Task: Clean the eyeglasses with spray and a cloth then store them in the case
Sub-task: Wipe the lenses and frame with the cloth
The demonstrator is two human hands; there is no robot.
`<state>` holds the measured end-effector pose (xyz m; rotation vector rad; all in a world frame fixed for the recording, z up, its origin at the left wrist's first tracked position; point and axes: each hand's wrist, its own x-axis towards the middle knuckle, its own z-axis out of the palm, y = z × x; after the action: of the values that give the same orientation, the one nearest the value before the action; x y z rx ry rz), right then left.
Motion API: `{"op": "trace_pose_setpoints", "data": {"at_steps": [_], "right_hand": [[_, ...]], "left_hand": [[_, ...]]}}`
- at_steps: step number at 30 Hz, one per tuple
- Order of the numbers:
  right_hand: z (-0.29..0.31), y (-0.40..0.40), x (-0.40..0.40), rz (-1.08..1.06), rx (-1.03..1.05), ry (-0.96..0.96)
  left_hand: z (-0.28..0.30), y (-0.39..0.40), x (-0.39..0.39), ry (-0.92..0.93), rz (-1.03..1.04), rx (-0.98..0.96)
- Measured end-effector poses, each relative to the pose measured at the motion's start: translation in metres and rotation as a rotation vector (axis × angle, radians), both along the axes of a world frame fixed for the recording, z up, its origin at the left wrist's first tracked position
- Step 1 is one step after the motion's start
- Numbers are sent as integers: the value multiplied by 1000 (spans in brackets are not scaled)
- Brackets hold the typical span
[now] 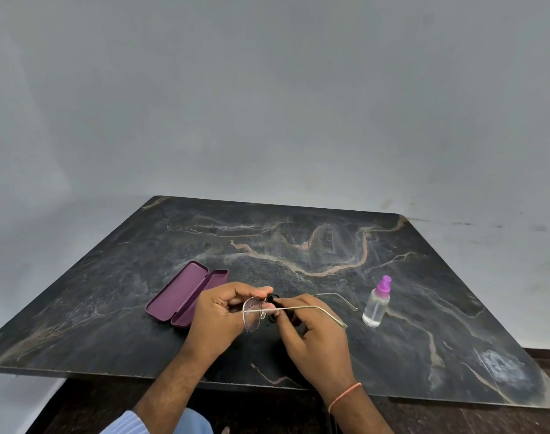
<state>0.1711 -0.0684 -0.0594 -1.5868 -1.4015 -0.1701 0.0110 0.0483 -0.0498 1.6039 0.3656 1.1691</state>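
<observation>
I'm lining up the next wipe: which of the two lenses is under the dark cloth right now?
The lens on the right-hand side: the right hand pinches the cloth on it. The other lens, by the left hand, shows bare.

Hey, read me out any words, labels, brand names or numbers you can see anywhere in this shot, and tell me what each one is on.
There is no readable text.
Spray bottle: clear with a purple cap, no label visible.
Case: open, plain purple, no brand mark visible.
Eyeglasses: held in both hands; any print on the thin temples is too small to tell.
Dark marble table: veining only.
</observation>
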Motion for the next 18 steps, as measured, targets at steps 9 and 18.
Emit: {"op": "trace_pose_setpoints", "data": {"at_steps": [9, 18], "right_hand": [[4, -2, -2, 60, -50, 93], [17, 7, 3, 41, -212, 937]], "left_hand": [[1, 3, 2, -52, 94, 0], [3, 6, 4, -112, 131, -37]]}}
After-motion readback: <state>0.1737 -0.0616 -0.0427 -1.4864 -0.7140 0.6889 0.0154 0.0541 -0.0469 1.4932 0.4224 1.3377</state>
